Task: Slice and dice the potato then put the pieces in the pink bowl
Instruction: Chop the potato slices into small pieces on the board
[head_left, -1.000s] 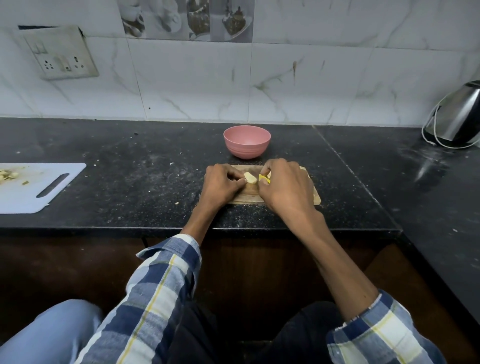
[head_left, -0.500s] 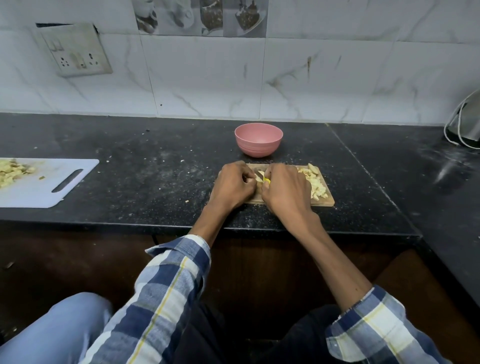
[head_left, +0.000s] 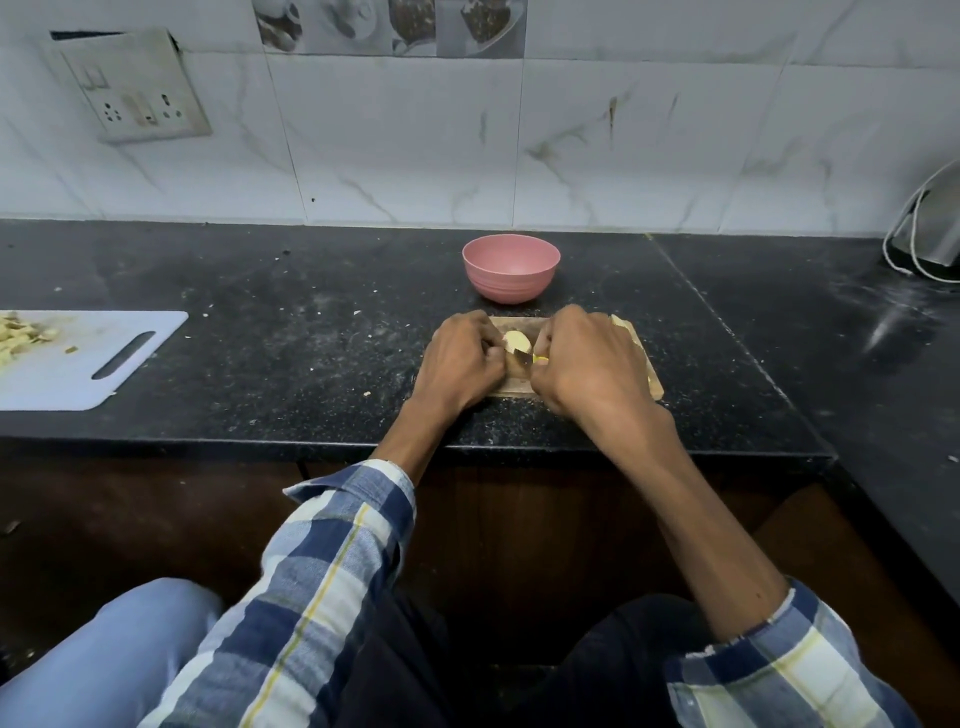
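Note:
A pale potato piece (head_left: 518, 341) lies on the small wooden cutting board (head_left: 519, 325) near the counter's front edge. My left hand (head_left: 462, 361) is closed on the potato's left side. My right hand (head_left: 589, 364) grips a knife with a yellow handle (head_left: 542, 359); its blade meets the potato between the two hands. Cut potato pieces (head_left: 619, 322) peek out behind my right hand, mostly hidden. The pink bowl (head_left: 511, 267) stands just behind the board, and nothing shows inside it.
A white plastic cutting board (head_left: 88, 358) with chopped bits lies at the left. A steel kettle (head_left: 930, 234) with its cord stands at the far right. Crumbs dot the black counter (head_left: 291, 332). A wall socket panel (head_left: 135, 88) sits upper left.
The camera view shifted slightly. Both hands stay on the board; the potato piece shows more between them, and the right hand now covers most of the cut pieces.

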